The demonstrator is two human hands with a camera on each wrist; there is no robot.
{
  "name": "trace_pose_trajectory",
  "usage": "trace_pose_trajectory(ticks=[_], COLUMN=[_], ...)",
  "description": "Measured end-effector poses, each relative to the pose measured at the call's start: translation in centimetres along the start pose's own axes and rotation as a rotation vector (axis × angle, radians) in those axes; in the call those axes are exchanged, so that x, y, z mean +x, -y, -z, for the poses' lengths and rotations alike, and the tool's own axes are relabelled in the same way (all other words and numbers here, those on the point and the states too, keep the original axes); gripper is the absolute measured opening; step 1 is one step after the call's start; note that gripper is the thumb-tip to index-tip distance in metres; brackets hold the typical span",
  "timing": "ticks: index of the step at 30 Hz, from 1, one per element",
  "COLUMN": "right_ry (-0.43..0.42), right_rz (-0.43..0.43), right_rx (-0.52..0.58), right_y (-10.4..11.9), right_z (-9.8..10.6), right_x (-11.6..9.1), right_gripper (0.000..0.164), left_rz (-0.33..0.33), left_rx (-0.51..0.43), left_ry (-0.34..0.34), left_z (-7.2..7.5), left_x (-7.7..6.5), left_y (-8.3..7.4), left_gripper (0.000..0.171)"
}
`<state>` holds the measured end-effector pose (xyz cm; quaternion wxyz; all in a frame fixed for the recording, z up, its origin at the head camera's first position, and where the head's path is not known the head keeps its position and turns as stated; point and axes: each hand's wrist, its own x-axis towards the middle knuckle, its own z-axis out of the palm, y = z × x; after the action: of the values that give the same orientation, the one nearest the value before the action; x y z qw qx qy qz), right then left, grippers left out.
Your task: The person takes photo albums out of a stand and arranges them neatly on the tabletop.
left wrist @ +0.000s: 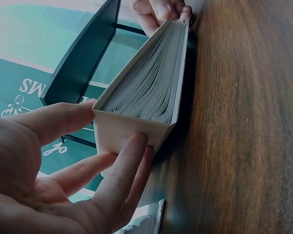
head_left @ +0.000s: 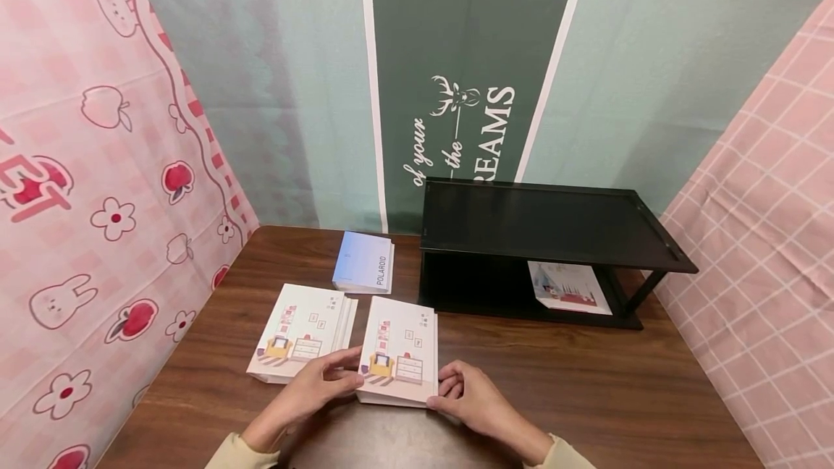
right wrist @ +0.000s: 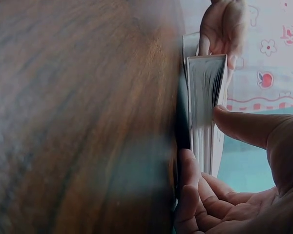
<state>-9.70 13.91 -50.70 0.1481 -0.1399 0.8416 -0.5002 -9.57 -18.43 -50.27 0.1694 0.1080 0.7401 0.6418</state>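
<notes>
A white photo album [head_left: 394, 349], its cover printed with a yellow armchair and a chest of drawers, sits between both hands at the near side of the table. My left hand [head_left: 319, 382] holds its spine side, with thumb at the upper edge and fingers against the spine [left wrist: 119, 131]. At the opposite side, my right hand [head_left: 472, 396] grips the page edge, thumb by the top cover and fingers low down. Many thin pages [left wrist: 151, 83] show between the covers. Close on the left lies a matching album [head_left: 302, 331], with more layered edges showing at its right.
A blue-and-white album marked POLAROID [head_left: 363, 263] lies farther back on the wooden table [head_left: 521, 368]. A black two-tier shelf [head_left: 541, 226] stands at the back right, with an illustrated white album [head_left: 570, 286] on its lower level. Printed curtains [head_left: 313, 93] enclose the table.
</notes>
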Motion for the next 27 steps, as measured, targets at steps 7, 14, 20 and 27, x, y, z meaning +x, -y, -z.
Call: trace_pose_trajectory(ticks=[7,14,20,27], right_ry=[-0.009,-0.028,-0.026,-0.023], right_rz=[-0.006,0.036,0.033,0.049], right_rx=[-0.006,-0.102,-0.122,-0.1], right_y=[-0.1,-0.3,-0.2,-0.4], right_z=[-0.2,-0.6,-0.7,-0.6], right_x=[0.0,0.1,0.1,0.0], right_gripper=[0.041,0.039,0.04,0.04], left_rz=[0.003,0.013,0.021,0.017], left_rx=[0.01,0.151,0.233,0.247], left_ry=[-0.015,-0.053,-0.076,-0.136], left_z=[-0.1,-0.4,-0.5,-0.6], left_x=[0.0,0.0,0.0,-0.1], left_y=[0.0,-0.4,-0.7,-1.0], left_gripper=[0.063,0.061,0.062,0.065])
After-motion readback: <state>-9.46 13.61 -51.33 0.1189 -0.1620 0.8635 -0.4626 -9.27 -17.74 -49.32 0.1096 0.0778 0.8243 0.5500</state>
